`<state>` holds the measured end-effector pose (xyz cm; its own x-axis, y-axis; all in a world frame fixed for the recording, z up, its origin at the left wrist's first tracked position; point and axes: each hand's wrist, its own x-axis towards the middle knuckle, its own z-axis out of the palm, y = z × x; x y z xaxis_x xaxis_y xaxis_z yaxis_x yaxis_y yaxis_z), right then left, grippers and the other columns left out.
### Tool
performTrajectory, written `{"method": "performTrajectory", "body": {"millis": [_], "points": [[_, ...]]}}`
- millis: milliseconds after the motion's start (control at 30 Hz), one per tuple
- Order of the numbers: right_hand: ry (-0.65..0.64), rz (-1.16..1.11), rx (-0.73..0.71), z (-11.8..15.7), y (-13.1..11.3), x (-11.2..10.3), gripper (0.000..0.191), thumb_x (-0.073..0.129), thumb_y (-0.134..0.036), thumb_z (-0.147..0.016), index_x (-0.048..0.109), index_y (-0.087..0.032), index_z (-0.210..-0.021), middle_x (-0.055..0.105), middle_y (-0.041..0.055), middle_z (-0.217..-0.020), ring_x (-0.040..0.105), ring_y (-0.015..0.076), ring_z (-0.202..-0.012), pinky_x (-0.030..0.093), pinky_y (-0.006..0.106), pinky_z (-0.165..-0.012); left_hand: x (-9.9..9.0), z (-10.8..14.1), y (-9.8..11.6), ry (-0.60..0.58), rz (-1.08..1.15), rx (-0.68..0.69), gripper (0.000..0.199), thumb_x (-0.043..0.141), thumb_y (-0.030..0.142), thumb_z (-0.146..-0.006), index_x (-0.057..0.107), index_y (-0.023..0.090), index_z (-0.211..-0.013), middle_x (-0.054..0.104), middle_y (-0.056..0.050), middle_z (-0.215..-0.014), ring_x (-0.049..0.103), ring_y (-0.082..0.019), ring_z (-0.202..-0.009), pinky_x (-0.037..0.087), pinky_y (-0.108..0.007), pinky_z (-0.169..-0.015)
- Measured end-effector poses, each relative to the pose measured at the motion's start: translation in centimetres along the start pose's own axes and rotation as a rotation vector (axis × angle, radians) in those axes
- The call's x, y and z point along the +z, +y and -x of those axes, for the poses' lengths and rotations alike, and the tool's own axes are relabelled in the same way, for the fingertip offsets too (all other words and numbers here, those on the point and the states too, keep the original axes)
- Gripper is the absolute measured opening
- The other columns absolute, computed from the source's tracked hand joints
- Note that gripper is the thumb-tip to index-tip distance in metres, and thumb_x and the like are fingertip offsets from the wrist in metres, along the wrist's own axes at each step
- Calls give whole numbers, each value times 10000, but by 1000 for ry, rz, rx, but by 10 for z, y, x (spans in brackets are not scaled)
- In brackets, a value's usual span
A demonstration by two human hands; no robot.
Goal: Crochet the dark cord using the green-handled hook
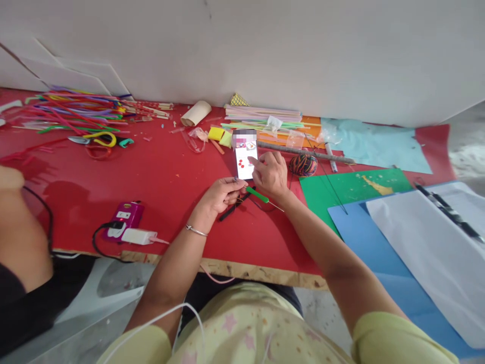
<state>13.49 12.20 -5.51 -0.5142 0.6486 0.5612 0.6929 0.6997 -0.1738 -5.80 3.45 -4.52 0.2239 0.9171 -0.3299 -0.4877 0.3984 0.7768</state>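
My right hand point(271, 174) has its index finger stretched out onto the lit screen of a phone point(242, 169), which shows small red shapes. Its other fingers are partly curled, with nothing visible in them. Just left of and below the phone, my left hand point(222, 196) has its fingertips pinched together around something too small to make out. A green-handled hook tool point(258, 195) with a thin metal shaft starts beside those fingertips and points down to the right; whether it is held or lying there, I cannot tell. Under it is a thin black object point(229, 211).
A yarn ball point(303, 165) and a long stick point(306, 151) lie right of the phone. Scissors point(100, 139), pipe cleaners point(79, 108) and a cardboard tube point(196, 113) are leftward. A purple power strip point(127, 217) sits near the edge. Another person's arm point(22, 227) is at left.
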Motion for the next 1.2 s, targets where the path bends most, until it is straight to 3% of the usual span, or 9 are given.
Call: {"method": "performTrajectory", "body": {"millis": [367, 500, 700, 1200], "points": [[-10, 1, 12, 38, 14, -9, 398, 564, -214, -918, 756, -237, -1265, 611, 97, -924, 459, 272, -899, 357, 432, -790, -6, -2, -2, -6, 1, -12, 246, 887, 277, -727, 763, 100, -844, 687, -34, -694, 290, 22, -385, 142, -176, -389], [-45, -19, -44, 45, 19, -13, 353, 592, -229, -911, 783, -243, -1208, 635, 90, -908, 463, 265, -882, 347, 425, -766, -6, -2, -2, -2, -5, -17, 243, 886, 287, -727, 765, 106, -836, 674, -27, -661, 275, 19, -382, 137, -173, -385], [-76, -19, -144, 46, 19, -13, 339, 592, -229, -938, 798, -239, -1207, 676, 84, -896, 480, 253, -867, 351, 414, -750, -6, -3, -2, -2, 7, -33, 277, 905, 290, -701, 768, 97, -844, 679, -25, -666, 290, 20, -377, 140, -169, -378], [-171, -21, -58, 42, 16, -14, 379, 558, -231, -945, 777, -216, -1254, 666, 102, -924, 477, 264, -893, 374, 418, -796, -3, -1, -1, 7, -6, -29, 287, 904, 287, -702, 749, 89, -840, 677, -30, -666, 295, 19, -376, 142, -178, -388]]}}
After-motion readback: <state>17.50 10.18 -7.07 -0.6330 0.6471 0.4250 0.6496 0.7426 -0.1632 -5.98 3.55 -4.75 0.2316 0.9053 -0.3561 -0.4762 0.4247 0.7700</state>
